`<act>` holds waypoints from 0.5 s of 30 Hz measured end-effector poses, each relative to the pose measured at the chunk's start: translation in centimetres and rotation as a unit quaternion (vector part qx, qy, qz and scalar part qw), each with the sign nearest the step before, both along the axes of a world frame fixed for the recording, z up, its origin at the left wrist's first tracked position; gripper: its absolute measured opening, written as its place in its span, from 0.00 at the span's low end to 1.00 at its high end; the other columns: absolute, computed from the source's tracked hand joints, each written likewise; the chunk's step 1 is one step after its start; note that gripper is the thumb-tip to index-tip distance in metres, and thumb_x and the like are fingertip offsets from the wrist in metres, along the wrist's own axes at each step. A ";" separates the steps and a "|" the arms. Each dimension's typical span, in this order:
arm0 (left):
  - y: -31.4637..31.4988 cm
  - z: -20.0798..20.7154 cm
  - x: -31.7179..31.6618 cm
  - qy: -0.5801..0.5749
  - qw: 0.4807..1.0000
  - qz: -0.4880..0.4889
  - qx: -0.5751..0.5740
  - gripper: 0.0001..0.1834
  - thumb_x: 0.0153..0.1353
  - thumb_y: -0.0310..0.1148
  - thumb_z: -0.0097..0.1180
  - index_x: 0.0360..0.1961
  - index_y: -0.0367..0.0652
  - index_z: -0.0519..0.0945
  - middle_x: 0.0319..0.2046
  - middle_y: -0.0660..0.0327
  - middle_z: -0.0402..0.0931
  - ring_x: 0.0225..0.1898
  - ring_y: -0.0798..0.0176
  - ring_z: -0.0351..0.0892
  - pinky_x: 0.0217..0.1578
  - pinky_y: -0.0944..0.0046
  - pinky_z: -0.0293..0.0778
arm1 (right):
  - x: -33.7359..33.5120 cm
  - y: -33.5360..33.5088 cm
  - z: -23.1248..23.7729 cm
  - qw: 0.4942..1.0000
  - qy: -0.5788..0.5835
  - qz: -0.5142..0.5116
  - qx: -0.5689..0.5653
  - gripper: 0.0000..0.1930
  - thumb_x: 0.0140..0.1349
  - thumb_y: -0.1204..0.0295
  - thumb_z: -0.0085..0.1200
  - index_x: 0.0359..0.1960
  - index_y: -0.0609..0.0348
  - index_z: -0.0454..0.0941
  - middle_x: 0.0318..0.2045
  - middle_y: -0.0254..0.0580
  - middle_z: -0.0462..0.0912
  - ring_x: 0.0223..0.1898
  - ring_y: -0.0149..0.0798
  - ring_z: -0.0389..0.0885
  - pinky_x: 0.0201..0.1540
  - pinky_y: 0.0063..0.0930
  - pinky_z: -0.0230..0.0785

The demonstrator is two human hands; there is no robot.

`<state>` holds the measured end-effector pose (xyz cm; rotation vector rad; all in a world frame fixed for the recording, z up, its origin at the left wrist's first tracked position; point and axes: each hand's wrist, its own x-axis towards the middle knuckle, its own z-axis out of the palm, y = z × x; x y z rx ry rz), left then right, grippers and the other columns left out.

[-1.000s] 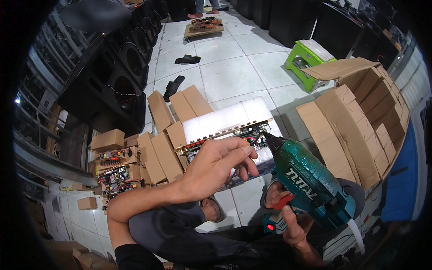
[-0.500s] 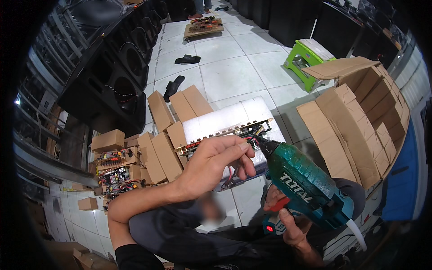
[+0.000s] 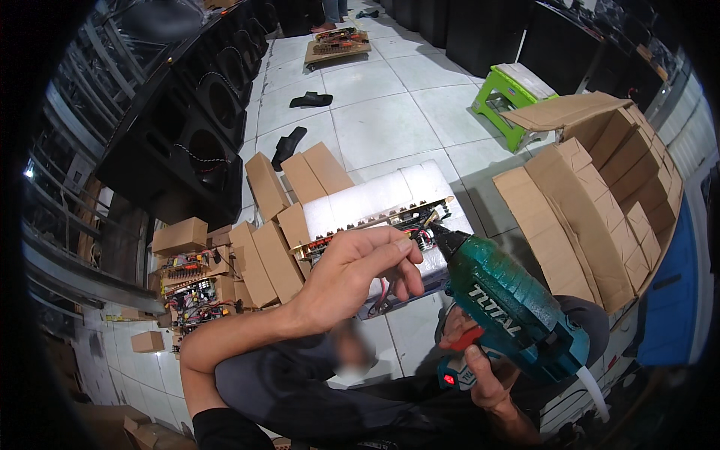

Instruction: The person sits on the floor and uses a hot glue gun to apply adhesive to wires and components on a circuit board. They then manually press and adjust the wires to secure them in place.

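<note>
My right hand (image 3: 486, 375) grips a teal hot glue gun (image 3: 517, 307) by its handle, fingers at the red trigger. A white glue stick (image 3: 595, 391) sticks out of its back end. Its black nozzle (image 3: 451, 243) points at the right end of a long circuit board (image 3: 360, 229). My left hand (image 3: 360, 274) is closed in a pinch beside the nozzle, at thin wires (image 3: 424, 238) on the board; the exact hold is partly hidden by the fingers. The board lies on a white foam block (image 3: 375, 196), its near part hidden behind my left hand.
Brown cartons (image 3: 274, 259) stand left of the foam, with more circuit boards (image 3: 196, 296) beyond. A large open cardboard box (image 3: 600, 202) is at right, near a green stool (image 3: 506, 105). Black speaker cabinets (image 3: 180, 142) line the left side. A black slipper (image 3: 289, 146) lies on the tiles.
The glue gun has turned slightly, its nozzle shifting a little at the board's right end. My left hand stays nearly in place.
</note>
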<state>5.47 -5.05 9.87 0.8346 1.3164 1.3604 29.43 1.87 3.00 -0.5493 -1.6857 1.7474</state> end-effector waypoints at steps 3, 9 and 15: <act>-0.1 0.0 0.0 -0.003 1.000 0.000 0.000 0.16 0.75 0.34 0.44 0.41 0.30 0.78 0.29 0.51 0.83 0.30 0.66 0.80 0.37 0.68 0.76 | 0.0 0.0 0.2 1.000 0.006 -0.010 -0.019 0.10 0.61 0.76 0.51 0.40 0.67 0.81 0.34 0.46 0.85 0.36 0.38 0.83 0.44 0.35 0.75; 0.0 0.0 0.0 -0.006 1.000 -0.001 0.001 0.16 0.76 0.34 0.44 0.41 0.30 0.78 0.29 0.51 0.83 0.30 0.67 0.80 0.37 0.68 0.76 | -0.3 -0.3 0.5 0.999 0.014 -0.046 -0.019 0.10 0.61 0.75 0.51 0.39 0.67 0.81 0.34 0.46 0.85 0.36 0.38 0.83 0.43 0.34 0.75; 0.0 0.1 0.0 -0.005 1.000 0.002 -0.001 0.16 0.76 0.33 0.44 0.41 0.31 0.78 0.29 0.51 0.82 0.30 0.67 0.80 0.37 0.68 0.76 | -0.3 -0.4 0.8 0.999 0.009 -0.041 -0.001 0.10 0.61 0.75 0.50 0.37 0.68 0.81 0.33 0.46 0.85 0.36 0.39 0.83 0.44 0.36 0.74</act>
